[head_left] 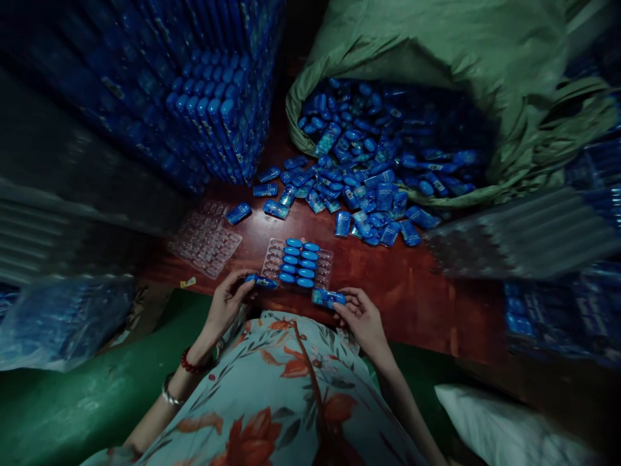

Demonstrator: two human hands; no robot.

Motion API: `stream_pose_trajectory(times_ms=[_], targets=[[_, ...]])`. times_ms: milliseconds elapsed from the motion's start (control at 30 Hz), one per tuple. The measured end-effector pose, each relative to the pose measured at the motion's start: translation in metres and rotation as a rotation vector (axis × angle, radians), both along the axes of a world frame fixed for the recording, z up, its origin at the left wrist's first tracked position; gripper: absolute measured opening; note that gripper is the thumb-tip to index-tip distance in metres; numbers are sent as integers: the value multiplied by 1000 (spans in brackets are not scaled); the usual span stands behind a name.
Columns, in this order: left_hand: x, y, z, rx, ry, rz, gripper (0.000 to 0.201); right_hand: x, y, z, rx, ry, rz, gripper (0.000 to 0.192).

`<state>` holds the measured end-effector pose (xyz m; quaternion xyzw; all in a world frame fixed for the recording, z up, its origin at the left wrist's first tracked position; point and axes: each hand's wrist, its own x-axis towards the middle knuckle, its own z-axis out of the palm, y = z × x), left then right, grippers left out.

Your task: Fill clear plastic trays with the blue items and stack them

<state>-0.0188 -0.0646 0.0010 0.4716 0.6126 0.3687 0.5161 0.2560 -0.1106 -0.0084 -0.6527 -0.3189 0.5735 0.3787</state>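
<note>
1. While the clear tray (297,262) lies on the red-brown table (412,291) just beyond the person's lap, both hands work at its near edge.
2. Left hand (228,299): fingers curled shut around one blue packet (261,281), pinched at the tray's near left corner.
3. Right hand (361,316): fingers closed on a second blue packet (328,298), held level just off the tray's near right corner.
4. Ten blue pieces sit in the tray in two columns of five, filling its middle; the pockets along its left and right sides show bare plastic.
5. Left of the tray, a second clear tray (204,241) lies flat with none of its pockets filled.
6. Beyond the tray, a loose spill of blue packets (349,194) spreads over the table; they are too many and too overlapped to count. Two packets lie apart from the spill, between it and the second tray.
7. Behind the spill, one green sack (436,52) lies on its side with its mouth open toward the tray, more packets heaped inside.
8. Far left beyond the tray, a tall stack of filled trays (213,110) rises; the layers blur and cannot be counted.
9. Two bracelets (179,378) ring the left wrist, one of red beads and one silver.
10. One small yellow scrap (187,283) lies at the table's near edge, left of the tray.
</note>
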Motion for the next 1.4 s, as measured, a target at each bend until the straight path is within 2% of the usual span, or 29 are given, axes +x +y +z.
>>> stream_pose_trajectory(times_ms=[100,200,333,400,567,733,900,1000,1167,1400], targets=[[0,0,3,140,120,-51,19,-4,-3,4,187,-246,103,26],[3,-2,0,202,227,-107,17,-12,-4,8,448,-469,250,16],[1,-5,-8,227,325,-109,24,-20,2,3,747,-640,451,26],[-2,-6,-9,206,341,-87,30,-20,5,0,825,-739,547,30],[-6,-8,-4,127,274,-94,26,-14,9,-1,853,-923,721,37],[1,-10,-3,228,287,-125,30,-19,13,7,839,-1077,815,37],[11,-10,-2,489,323,-289,34,-31,20,19,765,-1175,905,32],[12,-11,-9,603,386,-422,41,-32,21,23,738,-1169,920,34],[7,-12,-21,652,548,-735,50,-28,21,22,748,-1157,942,37],[8,0,-16,746,600,-868,48,-43,18,21,773,-1222,955,28]])
